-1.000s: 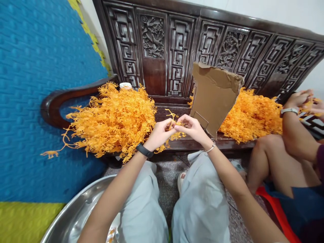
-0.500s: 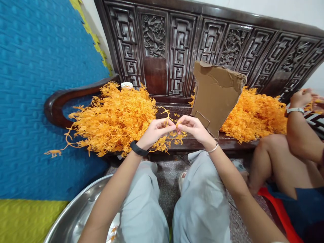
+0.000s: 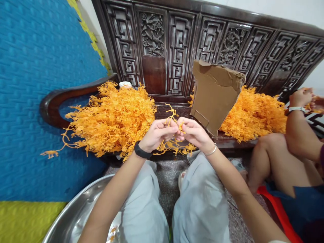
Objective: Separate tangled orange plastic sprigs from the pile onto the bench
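Note:
My left hand and my right hand meet in front of me, both pinching one orange plastic branch whose twigs hang below my fingers and stick up above them. A small orange piece sits between my right thumb and fingers. To the left, on the dark wooden bench, lies a big heap of the same orange branches. A second orange heap lies on the bench to the right, behind a torn cardboard sheet.
A steel basin sits on the floor by my left knee with a few orange bits in it. Another person sits at the right, a hand with a watch holding orange pieces. Blue foam mat covers the left.
My hands have dropped slightly and closed together on the branch; its twigs now hang lower, below the bench edge. The other person's hands stay near the right edge.

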A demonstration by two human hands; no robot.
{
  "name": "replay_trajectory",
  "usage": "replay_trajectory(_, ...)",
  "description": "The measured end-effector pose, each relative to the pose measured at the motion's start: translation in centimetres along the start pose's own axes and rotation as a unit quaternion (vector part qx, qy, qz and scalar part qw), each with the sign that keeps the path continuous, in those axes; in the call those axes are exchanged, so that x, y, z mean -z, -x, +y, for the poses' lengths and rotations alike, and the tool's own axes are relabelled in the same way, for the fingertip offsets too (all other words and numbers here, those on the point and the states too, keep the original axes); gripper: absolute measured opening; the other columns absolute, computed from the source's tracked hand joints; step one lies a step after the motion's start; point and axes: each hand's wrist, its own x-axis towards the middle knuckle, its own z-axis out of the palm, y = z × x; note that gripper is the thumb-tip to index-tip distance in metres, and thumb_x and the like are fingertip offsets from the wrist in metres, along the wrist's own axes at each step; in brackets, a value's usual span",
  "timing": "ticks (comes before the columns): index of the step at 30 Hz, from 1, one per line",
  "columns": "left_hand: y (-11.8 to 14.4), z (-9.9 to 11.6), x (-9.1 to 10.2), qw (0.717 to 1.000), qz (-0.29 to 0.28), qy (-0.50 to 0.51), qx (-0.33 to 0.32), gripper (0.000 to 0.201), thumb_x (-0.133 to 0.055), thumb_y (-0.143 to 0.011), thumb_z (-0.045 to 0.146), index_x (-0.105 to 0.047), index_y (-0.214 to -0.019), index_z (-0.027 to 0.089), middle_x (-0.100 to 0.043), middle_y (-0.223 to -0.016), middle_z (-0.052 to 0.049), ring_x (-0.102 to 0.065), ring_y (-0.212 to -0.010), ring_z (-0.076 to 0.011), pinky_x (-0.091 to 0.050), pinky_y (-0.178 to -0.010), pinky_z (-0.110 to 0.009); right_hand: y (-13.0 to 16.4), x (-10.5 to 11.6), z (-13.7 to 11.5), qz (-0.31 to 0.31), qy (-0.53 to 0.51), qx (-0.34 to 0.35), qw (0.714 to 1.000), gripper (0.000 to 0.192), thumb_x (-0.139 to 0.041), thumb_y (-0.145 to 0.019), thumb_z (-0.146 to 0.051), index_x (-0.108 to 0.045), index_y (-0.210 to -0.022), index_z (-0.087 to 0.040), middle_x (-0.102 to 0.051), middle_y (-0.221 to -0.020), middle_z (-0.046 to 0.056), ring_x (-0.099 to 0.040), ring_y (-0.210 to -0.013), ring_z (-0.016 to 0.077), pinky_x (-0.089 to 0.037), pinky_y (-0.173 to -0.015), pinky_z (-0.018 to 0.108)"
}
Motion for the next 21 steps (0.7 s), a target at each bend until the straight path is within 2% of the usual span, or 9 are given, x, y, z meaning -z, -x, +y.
replay_trajectory(6,0.9,0.6,-1.1,0.999,-0.038,0.025,0.007,0.016,-0.072,-0.062,0.024,-0.063,-0.058,0.011,-0.04,-0.036,0.006,-0.028,-0.032,-0.0012,-0.02,-0.036,-0.016,0.8,-1.0,0.0,-0.034,-0.059,-0.003,0.998,0.016,-0.066,-0.076,-0.025,-0.055,-0.075,-0.014,-0.054,-0.062,-0.002,-0.048,-0.051,0.0062,-0.041,-0.054,0.022)
replay_trajectory(10,1.4,0.9,-1.2,0.997,-0.065,0.016,0.034,0.016,-0.074,-0.058,0.026,-0.066,-0.058,0.012,-0.061,-0.051,-0.003,-0.053,-0.042,-0.0107,-0.039,-0.042,-0.022,1.1,-1.5,0.4,-0.06,-0.07,0.001,0.996,0.016,-0.065,-0.076,-0.026,-0.054,-0.075,-0.014,-0.053,-0.062,-0.002,-0.047,-0.049,0.0064,-0.042,-0.053,0.023)
replay_trajectory(12,1.5,0.9,-0.8,0.996,-0.073,0.005,0.042,0.015,-0.075,-0.057,0.026,-0.067,-0.058,0.013,-0.065,-0.058,-0.006,-0.059,-0.048,-0.0152,-0.042,-0.043,-0.024,1.0,-1.6,0.7,-0.066,-0.076,0.002,0.995,0.017,-0.065,-0.076,-0.026,-0.054,-0.075,-0.015,-0.052,-0.062,-0.002,-0.047,-0.049,0.0064,-0.041,-0.052,0.022)
replay_trajectory(17,1.3,0.7,-0.2,0.993,-0.113,0.039,0.004,0.023,-0.075,-0.056,0.033,-0.066,-0.053,0.013,-0.049,-0.039,0.0,-0.041,-0.032,-0.0077,-0.033,-0.035,-0.021,0.5,-2.0,1.0,-0.091,-0.108,0.041,0.989,0.019,-0.065,-0.075,-0.028,-0.051,-0.07,-0.017,-0.044,-0.057,-0.005,-0.042,-0.046,0.0058,-0.04,-0.049,0.02)
replay_trajectory(21,1.0,0.5,-0.6,0.992,-0.104,0.062,-0.033,0.022,-0.072,-0.061,0.033,-0.064,-0.056,0.013,-0.044,-0.04,0.002,-0.032,-0.033,-0.0036,-0.027,-0.035,-0.018,0.0,-2.0,0.7,-0.021,-0.088,0.081,0.993,0.016,-0.064,-0.077,-0.032,-0.054,-0.075,-0.02,-0.044,-0.06,-0.004,-0.041,-0.048,0.006,-0.041,-0.05,0.02)
